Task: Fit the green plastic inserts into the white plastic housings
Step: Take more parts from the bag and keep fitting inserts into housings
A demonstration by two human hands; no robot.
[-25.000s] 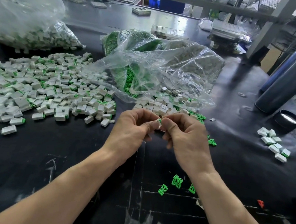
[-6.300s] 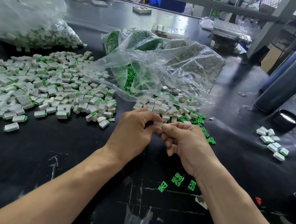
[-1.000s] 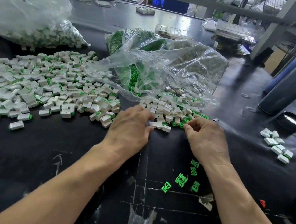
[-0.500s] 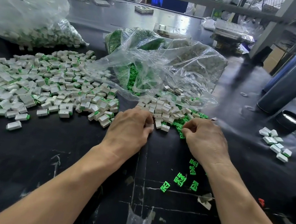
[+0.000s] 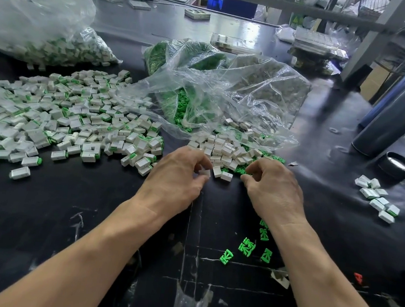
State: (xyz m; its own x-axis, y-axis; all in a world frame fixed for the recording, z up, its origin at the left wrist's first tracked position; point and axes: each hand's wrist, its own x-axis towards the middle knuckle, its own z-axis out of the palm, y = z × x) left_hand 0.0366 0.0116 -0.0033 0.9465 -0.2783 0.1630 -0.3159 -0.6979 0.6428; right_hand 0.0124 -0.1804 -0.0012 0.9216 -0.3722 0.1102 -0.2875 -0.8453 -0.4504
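I see matt black table mat [image 5: 71, 202], scuffed, with glossy sheen far right. White plastic housings [image 5: 74, 125] look smooth, satin. Green plastic inserts [image 5: 246, 248] bright, slightly glossy. Clear plastic bag [image 5: 240, 94] thin, crinkled, shiny. Dark flask [image 5: 397, 116] looks like brushed metal; round cap [image 5: 398, 166] beside it glossy.

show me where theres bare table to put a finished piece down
Bare black table lies left of the left hand, below the big pile of assembled pieces. Another bare stretch lies between the right hand and the small cluster. Crowded: by the bag mouth and the loose green inserts.
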